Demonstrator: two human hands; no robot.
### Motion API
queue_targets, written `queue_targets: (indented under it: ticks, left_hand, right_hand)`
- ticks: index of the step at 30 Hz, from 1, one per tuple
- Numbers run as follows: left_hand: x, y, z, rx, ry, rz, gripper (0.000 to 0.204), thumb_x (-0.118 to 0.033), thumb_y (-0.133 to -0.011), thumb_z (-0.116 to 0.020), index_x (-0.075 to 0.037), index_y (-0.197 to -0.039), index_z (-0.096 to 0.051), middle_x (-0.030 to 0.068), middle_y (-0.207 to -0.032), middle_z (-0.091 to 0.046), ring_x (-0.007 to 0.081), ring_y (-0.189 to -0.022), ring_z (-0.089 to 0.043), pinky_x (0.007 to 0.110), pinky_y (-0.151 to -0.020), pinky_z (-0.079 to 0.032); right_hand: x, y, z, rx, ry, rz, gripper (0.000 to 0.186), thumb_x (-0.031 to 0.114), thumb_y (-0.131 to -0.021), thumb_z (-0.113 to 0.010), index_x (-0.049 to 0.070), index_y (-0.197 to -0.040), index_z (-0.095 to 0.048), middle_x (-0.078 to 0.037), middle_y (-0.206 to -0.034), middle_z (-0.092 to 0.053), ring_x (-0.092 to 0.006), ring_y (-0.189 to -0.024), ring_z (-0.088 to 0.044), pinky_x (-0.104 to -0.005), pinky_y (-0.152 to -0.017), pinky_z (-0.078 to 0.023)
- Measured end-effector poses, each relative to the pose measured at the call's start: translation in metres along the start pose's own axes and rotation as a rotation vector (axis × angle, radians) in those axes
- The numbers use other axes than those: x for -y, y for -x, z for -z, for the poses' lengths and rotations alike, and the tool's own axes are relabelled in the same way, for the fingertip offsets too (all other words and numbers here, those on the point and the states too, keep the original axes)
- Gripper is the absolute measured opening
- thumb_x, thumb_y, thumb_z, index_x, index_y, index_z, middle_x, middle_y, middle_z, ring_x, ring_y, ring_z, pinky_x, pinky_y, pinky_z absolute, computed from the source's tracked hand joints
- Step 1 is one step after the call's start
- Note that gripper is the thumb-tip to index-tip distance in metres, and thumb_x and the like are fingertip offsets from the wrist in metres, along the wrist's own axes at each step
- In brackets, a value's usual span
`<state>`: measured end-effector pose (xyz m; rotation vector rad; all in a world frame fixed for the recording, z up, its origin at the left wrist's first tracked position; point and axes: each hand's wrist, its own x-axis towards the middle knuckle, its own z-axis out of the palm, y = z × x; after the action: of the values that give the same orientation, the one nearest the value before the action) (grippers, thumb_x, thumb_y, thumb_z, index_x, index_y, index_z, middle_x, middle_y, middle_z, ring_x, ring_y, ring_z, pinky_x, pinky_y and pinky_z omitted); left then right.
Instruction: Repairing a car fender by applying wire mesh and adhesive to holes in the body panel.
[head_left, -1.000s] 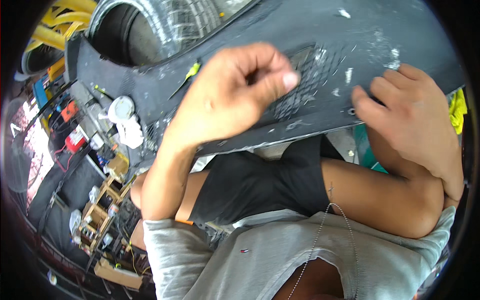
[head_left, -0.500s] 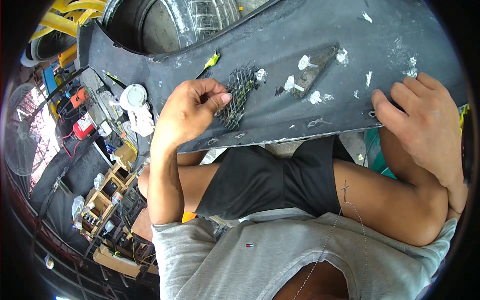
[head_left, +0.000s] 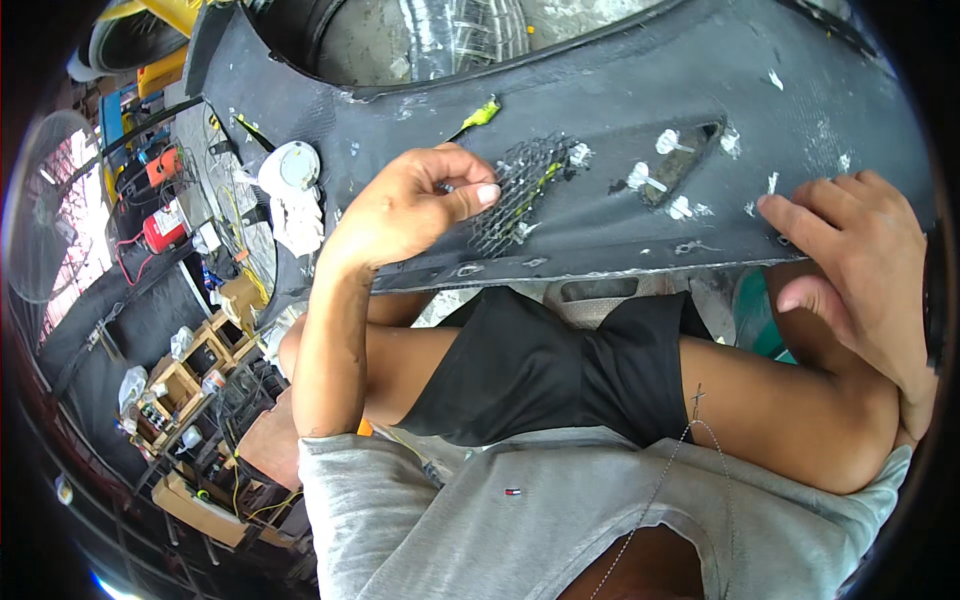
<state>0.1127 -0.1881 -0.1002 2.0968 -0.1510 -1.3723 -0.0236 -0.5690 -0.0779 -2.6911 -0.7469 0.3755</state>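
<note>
Wearing a grey T-shirt (head_left: 560,500) and black shorts (head_left: 540,370), the person sits with a dark moulded panel (head_left: 600,100) just beyond the lap. Left hand (head_left: 425,205): thumb and forefinger pinched together on the left edge of a black mesh piece (head_left: 525,200), which extends rightward from the fingertips over the panel; whether it lies flat or slightly raised cannot be told. Right hand (head_left: 850,235): fingers extended over the panel's near edge, thumb spread apart below, grasping nothing; firm contact cannot be confirmed. Right of the mesh, and apart from it, is a slanted slot (head_left: 690,160) bordered by white dabs (head_left: 668,142). Beyond the left hand lies a yellow-green item (head_left: 482,112); farther off stands a tyre (head_left: 480,45). Change noted: one second ago the mesh overlapped the slot; it now sits left of it, leaving the slot exposed. The right thumb, unseen half a second ago, now shows.
</note>
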Motion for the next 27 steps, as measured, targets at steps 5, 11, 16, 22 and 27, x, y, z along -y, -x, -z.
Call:
queue_targets:
  ticks: [5, 11, 16, 22, 27]
  left_hand:
    - [0.001, 0.005, 0.0, -0.003, 0.033, 0.032, 0.015, -0.016, -0.103, -0.067, -0.001, -0.1, -0.067, -0.0057, -0.092, -0.06, 0.004, -0.086, -0.05, 0.023, -0.075, -0.042]
    - [0.02, 0.052, 0.025, -0.325, 0.065, -0.091, 0.014, -0.017, -0.105, -0.065, -0.004, -0.1, -0.064, -0.0034, -0.091, -0.063, 0.0063, -0.086, -0.054, 0.024, -0.079, -0.045]
    - [0.035, 0.067, 0.04, -0.366, 0.128, -0.119, 0.015, -0.016, -0.105, -0.064, -0.003, -0.099, -0.063, -0.0017, -0.09, -0.063, 0.008, -0.084, -0.057, 0.025, -0.078, -0.046]
    - [0.031, 0.062, 0.033, -0.319, 0.178, -0.113, 0.014, -0.014, -0.103, -0.067, -0.002, -0.098, -0.064, -0.0032, -0.082, -0.06, 0.0059, -0.079, -0.056, 0.024, -0.073, -0.046]
    - [0.026, 0.05, 0.027, -0.327, 0.099, -0.056, 0.015, -0.013, -0.1, -0.069, 0.001, -0.096, -0.068, -0.0012, -0.076, -0.061, 0.0077, -0.074, -0.055, 0.027, -0.067, -0.046]
  right_hand:
    - [0.012, -0.035, 0.019, 0.02, -0.1, 0.036, 0.045, 0.045, -0.091, -0.062, 0.004, -0.108, -0.07, -0.012, -0.089, -0.063, -0.0345, -0.083, -0.06, -0.0449, -0.074, -0.046]
    - [0.01, -0.137, -0.019, -0.149, -0.137, 0.33, 0.019, 0.009, -0.086, -0.069, 0.002, -0.103, -0.07, -0.015, -0.099, -0.067, -0.0362, -0.099, -0.066, -0.0483, -0.084, -0.052]
    - [0.031, -0.185, -0.08, 0.101, -0.276, 0.298, 0.015, 0.005, -0.087, -0.068, 0.001, -0.102, -0.069, -0.017, -0.104, -0.071, -0.0366, -0.108, -0.067, -0.048, -0.091, -0.055]
    - [0.024, -0.197, -0.058, 0.255, -0.547, 0.17, 0.017, 0.003, -0.087, -0.072, 0.002, -0.104, -0.069, -0.016, -0.101, -0.07, -0.0363, -0.098, -0.069, -0.0481, -0.087, -0.055]
    - [0.014, -0.197, 0.011, 0.354, -0.496, 0.196, 0.019, 0.009, -0.089, -0.073, 0.003, -0.106, -0.066, -0.014, -0.1, -0.068, -0.0341, -0.1, -0.068, -0.0453, -0.088, -0.054]
